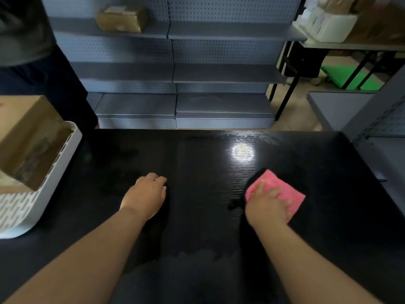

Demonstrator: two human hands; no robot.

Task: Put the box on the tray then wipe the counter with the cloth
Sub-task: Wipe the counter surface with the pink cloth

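A brown cardboard box [28, 137] lies tilted inside the white slotted tray [63, 154] at the left edge of the black counter [197, 227]. My right hand [266, 207] presses flat on a pink cloth [282, 189] on the counter's right half, fingers spread over it. My left hand [146, 194] rests palm down on the counter near the middle, fingers loosely curled, holding nothing.
Grey pegboard shelving [173, 71] stands beyond the counter, with another cardboard box [121, 18] on an upper shelf. A person in dark clothes [32, 62] stands at the far left. A table with white items [328, 25] is at the right rear.
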